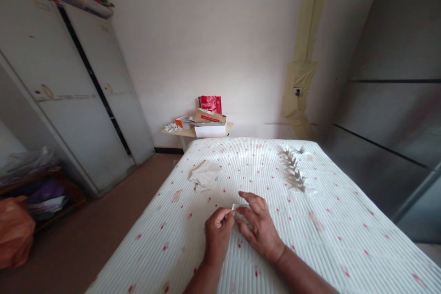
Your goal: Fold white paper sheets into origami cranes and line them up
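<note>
A small piece of folded white paper (235, 206) lies low over the middle of the bed cover, partly hidden by my fingers. My left hand (217, 229) pinches its near left edge between thumb and fingers. From the right, my right hand (257, 225) reaches over the paper with its fingers spread, one of them raised, and touches it. Beyond my left hand, a loose pile of paper squares (206, 173) rests on the cover. Several folded paper cranes (295, 170) stand in a row at the far right.
The white striped bed cover (327, 229) has red specks. Behind its far edge, a small table (189, 132) bears a white box (211, 130), a red bag (210, 104) and small white pieces (172, 127). Grey cabinets (79, 78) stand left, a dark panelled piece (389, 115) right.
</note>
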